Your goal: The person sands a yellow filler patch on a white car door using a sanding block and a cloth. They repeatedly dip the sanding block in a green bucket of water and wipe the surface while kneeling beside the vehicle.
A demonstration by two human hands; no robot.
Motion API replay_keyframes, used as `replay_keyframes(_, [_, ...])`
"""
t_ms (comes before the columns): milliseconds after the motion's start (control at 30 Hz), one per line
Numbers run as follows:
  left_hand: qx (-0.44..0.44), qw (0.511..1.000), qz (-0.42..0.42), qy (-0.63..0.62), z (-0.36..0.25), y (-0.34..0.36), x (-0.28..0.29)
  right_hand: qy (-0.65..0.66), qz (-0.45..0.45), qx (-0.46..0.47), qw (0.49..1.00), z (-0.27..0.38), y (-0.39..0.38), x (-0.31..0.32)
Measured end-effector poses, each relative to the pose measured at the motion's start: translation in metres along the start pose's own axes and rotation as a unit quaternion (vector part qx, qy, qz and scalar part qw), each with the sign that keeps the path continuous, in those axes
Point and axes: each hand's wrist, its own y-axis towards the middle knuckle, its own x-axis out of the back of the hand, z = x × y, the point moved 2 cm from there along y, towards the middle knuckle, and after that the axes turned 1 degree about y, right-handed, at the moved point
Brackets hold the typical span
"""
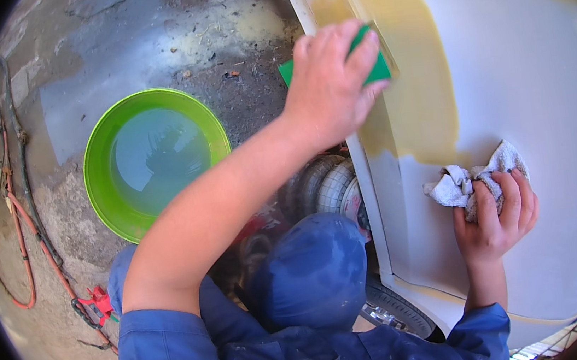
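A white car body panel [533, 81] with a yellowish-tan patch [421, 65] fills the right side. At the patch's upper left, my left hand [334, 82] grips a flat green sanding pad [376, 63] and presses it across the panel's edge. Its fingers are closed, and most of the pad is under them. Lower right, my right hand [497, 214] clutches a crumpled white-grey rag [451, 186] against the white surface. Bent fingers hold the cloth from above.
A lime-green bucket [101, 194] of cloudy water stands left of my forearm. Red and black cables [23, 189] and a red clamp [96, 305] lie on the wet, dirty floor. Between my knee and the panel are a white-and-grey roundish part [335, 185] and a tire [403, 313].
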Motion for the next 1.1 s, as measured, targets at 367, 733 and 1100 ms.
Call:
replay_keyframes(367, [-0.019, 0.999, -0.046, -0.008, 0.003, -0.006, -0.011, -0.001, -0.022, -0.010, 1.000, 0.007, 0.006, 0.000])
replay_keyframes(733, [0.028, 0.999, -0.014, 0.011, 0.013, 0.012, 0.001, 0.000, -0.024, -0.011, 1.000, 0.008, 0.004, -0.001])
replay_keyframes(1100, [0.048, 0.998, -0.021, 0.017, 0.037, 0.027, -0.001, -0.001, 0.003, -0.019, 1.000, 0.008, 0.004, -0.005])
